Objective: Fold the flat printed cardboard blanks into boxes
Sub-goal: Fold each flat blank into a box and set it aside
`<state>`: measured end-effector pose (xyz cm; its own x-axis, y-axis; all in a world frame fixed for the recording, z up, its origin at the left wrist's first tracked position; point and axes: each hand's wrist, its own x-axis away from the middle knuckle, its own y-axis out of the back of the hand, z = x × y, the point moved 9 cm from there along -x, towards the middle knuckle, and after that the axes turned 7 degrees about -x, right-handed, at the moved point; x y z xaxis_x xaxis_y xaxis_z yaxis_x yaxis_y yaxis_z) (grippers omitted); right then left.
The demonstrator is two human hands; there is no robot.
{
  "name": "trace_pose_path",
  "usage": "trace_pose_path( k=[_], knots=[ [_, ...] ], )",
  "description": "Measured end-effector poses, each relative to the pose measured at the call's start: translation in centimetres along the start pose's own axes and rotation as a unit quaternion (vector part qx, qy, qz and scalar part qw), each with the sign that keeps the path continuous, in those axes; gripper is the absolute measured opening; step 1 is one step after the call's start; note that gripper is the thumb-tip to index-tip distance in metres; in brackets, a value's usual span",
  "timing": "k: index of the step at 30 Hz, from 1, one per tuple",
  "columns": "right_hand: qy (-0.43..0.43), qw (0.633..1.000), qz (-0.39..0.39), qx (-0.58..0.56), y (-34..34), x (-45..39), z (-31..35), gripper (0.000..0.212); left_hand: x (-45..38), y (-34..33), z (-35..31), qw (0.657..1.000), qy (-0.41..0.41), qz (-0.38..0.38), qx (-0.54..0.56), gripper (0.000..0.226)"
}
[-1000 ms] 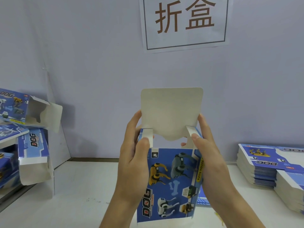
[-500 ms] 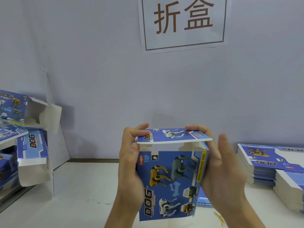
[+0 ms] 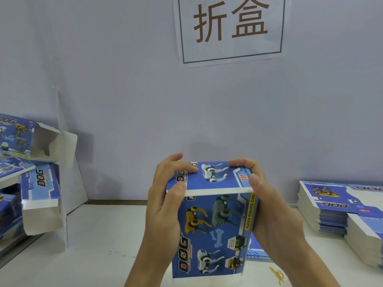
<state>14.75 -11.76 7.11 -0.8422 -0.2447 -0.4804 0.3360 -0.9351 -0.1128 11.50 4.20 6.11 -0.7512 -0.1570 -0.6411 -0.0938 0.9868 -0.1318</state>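
white paper sign (image 3: 230, 27) with brown characters on the wall — yellow rubber band (image 3: 277, 275) on the table (image 3: 93, 245).

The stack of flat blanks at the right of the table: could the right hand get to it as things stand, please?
Probably yes: nothing lies between the right hand and the stack of flat blanks, but that hand now grips the box and must let go.

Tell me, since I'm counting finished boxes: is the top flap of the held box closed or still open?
Closed, or nearly: the top flap lies flat across the box, pressed down by the left hand and right hand.
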Motion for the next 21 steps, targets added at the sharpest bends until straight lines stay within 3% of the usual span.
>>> trace_pose_path(
  k=[1, 2, 4, 5, 7, 12, 16, 19, 21],
  knots=[
    [0.008, 1.0, -0.013, -0.023, 0.1, 0.0, 0.1, 0.08, -0.1, 0.2, 0.0, 1.0, -0.003, -0.005, 0.008, 0.023],
    [0.015, 0.999, -0.02, -0.042, 0.5, 0.3, -0.3, 0.081, -0.1, 0.2, -0.2, 1.0, 0.001, -0.005, 0.009, 0.021],
    [-0.005, 0.996, -0.024, -0.087, 0.5, 1.1, -1.3, 0.043, -0.1, -0.1, -0.4, 1.0, 0.017, 0.005, 0.008, 0.028],
    [-0.016, 0.994, -0.026, -0.103, 0.5, 1.9, -1.6, 0.039, -0.1, -0.3, -0.4, 1.0, 0.022, 0.009, 0.004, 0.036],
    [-0.024, 0.994, -0.01, -0.107, 0.4, 2.6, -2.0, 0.047, 0.0, -0.5, -0.7, 1.0, 0.008, 0.016, -0.023, 0.043],
    [0.006, 0.995, -0.019, -0.096, 0.5, 2.7, -1.4, 0.061, 0.1, -0.6, -1.3, 0.997, -0.013, 0.052, -0.051, 0.033],
    [0.012, 0.996, -0.011, -0.083, 0.2, 2.8, -1.2, 0.078, -0.1, -0.2, -1.5, 0.997, -0.019, 0.05, -0.057, 0.049],
    [0.026, 0.996, -0.024, -0.077, 0.2, 2.8, -1.0, 0.074, -0.2, 0.1, -1.7, 0.996, -0.031, 0.029, -0.076, 0.044],
    [0.044, 0.995, -0.045, -0.074, 0.5, 2.9, -0.8, 0.055, -0.1, 0.0, -1.4, 0.997, -0.033, 0.014, -0.069, 0.034]
  ],
)
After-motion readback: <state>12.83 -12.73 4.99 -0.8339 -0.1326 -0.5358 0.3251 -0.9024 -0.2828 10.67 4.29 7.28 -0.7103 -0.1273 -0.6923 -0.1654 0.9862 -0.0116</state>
